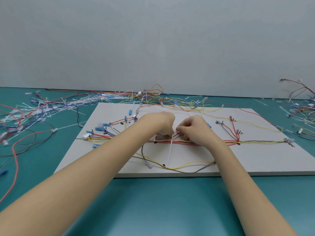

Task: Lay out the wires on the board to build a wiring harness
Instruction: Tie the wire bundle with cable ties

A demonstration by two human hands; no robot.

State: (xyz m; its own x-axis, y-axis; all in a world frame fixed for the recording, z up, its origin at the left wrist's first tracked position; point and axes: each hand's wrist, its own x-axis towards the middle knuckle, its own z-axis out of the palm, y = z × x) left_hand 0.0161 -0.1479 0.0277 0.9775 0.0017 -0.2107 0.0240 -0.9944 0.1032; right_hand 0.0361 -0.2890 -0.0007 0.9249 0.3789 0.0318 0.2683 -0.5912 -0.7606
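Observation:
A white board (255, 160) lies on the teal table. A bundle of red, yellow and black wires (213, 142) runs left to right across its middle, from a white connector (85, 136) to pins at the right. Both hands work at the bundle's centre. My left hand (162, 122) is curled with its fingers down on the bundle. My right hand (194, 129) pinches something small there, with its fingers bent. A white cable tie (170, 150) wraps the bundle between the hands, and its tail trails toward the near edge. A loose yellow wire (190, 163) and a grey wire (187, 171) sag below.
Heaps of loose wires and white cable ties (51, 106) cover the table at the back left. More wires (301, 106) pile up at the far right. Blue terminals (99, 128) sit on the board's left part. A plain wall stands behind the table.

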